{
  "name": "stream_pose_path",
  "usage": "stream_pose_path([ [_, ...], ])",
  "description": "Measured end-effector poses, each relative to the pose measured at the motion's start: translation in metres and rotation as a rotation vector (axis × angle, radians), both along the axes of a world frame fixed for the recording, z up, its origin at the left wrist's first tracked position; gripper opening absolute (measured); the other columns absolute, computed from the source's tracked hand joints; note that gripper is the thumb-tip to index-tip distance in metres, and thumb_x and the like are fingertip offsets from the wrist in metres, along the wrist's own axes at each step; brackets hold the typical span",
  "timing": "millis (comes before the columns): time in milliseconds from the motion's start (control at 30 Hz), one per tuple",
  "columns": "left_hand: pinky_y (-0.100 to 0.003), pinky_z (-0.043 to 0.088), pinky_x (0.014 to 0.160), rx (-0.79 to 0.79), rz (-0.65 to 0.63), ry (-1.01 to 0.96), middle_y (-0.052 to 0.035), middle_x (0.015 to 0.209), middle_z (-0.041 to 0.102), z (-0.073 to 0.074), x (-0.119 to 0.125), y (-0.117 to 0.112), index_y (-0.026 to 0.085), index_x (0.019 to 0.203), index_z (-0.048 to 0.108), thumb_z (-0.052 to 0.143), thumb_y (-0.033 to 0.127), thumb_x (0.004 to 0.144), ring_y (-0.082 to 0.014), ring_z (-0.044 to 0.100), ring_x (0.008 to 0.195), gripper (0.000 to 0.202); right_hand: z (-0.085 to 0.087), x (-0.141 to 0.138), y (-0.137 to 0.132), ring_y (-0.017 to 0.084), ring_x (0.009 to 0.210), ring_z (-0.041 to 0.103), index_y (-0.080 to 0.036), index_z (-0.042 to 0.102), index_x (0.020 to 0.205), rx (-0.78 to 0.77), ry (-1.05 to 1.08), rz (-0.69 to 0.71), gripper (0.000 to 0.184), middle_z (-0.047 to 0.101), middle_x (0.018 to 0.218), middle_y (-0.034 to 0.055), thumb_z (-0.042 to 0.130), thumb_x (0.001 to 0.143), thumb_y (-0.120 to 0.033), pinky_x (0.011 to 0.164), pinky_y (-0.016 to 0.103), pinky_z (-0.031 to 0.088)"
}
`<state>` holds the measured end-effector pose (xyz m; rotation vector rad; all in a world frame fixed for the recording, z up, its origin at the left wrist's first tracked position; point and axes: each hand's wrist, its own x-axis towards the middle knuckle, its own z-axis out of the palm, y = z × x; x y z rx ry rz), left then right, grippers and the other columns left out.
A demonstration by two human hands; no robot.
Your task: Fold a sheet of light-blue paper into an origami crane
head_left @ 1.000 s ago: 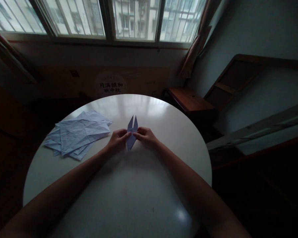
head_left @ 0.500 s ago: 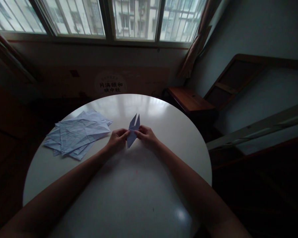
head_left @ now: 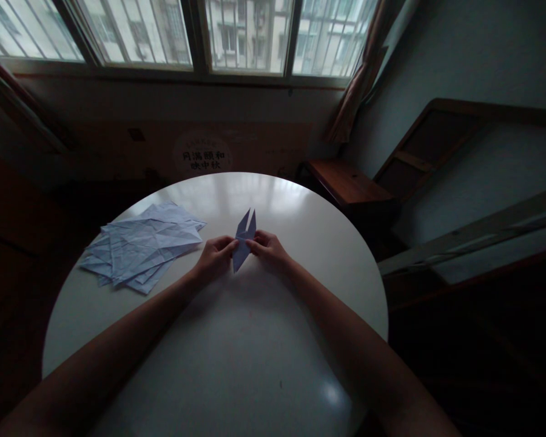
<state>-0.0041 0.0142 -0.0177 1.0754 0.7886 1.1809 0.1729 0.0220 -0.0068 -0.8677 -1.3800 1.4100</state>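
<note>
A small folded piece of pale blue paper (head_left: 242, 243), narrow with two pointed tips at its far end, is held just above a round white table (head_left: 236, 340). My left hand (head_left: 215, 257) pinches its left side and my right hand (head_left: 266, 247) pinches its right side, fingers curled on both. The two points lean away from me and slightly to the right.
A loose pile of creased pale blue sheets (head_left: 141, 247) lies on the table's left side. Beyond the table are a window wall, a dark wooden bench (head_left: 350, 185) at the right and a curtain (head_left: 359, 79). The room is dim.
The folded paper has tilted a little to the right since a second ago; since half a second ago nothing has visibly moved.
</note>
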Motion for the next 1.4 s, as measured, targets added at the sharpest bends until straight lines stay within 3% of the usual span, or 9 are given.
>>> stream_pose_path([
  [500, -0.028, 0.048, 0.060, 0.043, 0.016, 0.090, -0.0029, 0.064, 0.066, 0.003, -0.001, -0.002, 0.013, 0.076, 0.072, 0.081, 0.044, 0.068, -0.0168, 0.062, 0.063, 0.034, -0.002, 0.000, 0.001, 0.009, 0.052, 0.050, -0.017, 0.058, 0.075, 0.009, 0.003, -0.007, 0.050, 0.057, 0.057, -0.0036, 0.079, 0.061, -0.060, 0.051, 0.023, 0.035],
  [767, -0.026, 0.047, 0.061, 0.035, 0.022, 0.080, -0.0013, 0.064, 0.065, 0.002, 0.000, -0.001, 0.013, 0.075, 0.071, 0.082, 0.044, 0.067, -0.0131, 0.058, 0.058, 0.035, -0.007, 0.000, 0.003, 0.009, 0.051, 0.049, -0.017, 0.058, 0.077, 0.011, 0.011, -0.015, 0.049, 0.056, 0.057, -0.0046, 0.079, 0.063, -0.059, 0.051, 0.023, 0.034],
  [1033, -0.021, 0.039, 0.052, 0.125, 0.027, 0.253, -0.0007, 0.059, 0.063, 0.009, -0.003, -0.004, 0.012, 0.069, 0.069, 0.085, 0.042, 0.063, -0.0102, 0.054, 0.054, 0.035, -0.004, 0.001, 0.005, 0.008, 0.050, 0.046, -0.019, 0.056, 0.082, -0.039, 0.076, -0.035, 0.054, 0.057, 0.059, -0.0062, 0.083, 0.056, -0.059, 0.051, 0.023, 0.034],
  [1200, -0.022, 0.040, 0.053, 0.116, 0.029, 0.217, -0.0014, 0.058, 0.061, 0.005, -0.004, -0.002, 0.012, 0.068, 0.068, 0.080, 0.050, 0.068, -0.0107, 0.054, 0.053, 0.040, -0.003, 0.001, 0.004, 0.008, 0.051, 0.046, -0.018, 0.060, 0.083, -0.046, 0.070, -0.001, 0.055, 0.056, 0.057, -0.0064, 0.085, 0.054, -0.056, 0.052, 0.023, 0.033],
  [1400, -0.021, 0.033, 0.047, 0.100, 0.053, 0.182, 0.0005, 0.052, 0.056, -0.001, -0.005, 0.000, 0.013, 0.062, 0.064, 0.081, 0.046, 0.069, -0.0086, 0.048, 0.048, 0.037, -0.006, 0.001, 0.004, 0.008, 0.051, 0.047, -0.019, 0.060, 0.089, -0.036, 0.072, -0.022, 0.054, 0.055, 0.057, -0.0077, 0.084, 0.057, -0.055, 0.053, 0.023, 0.035],
])
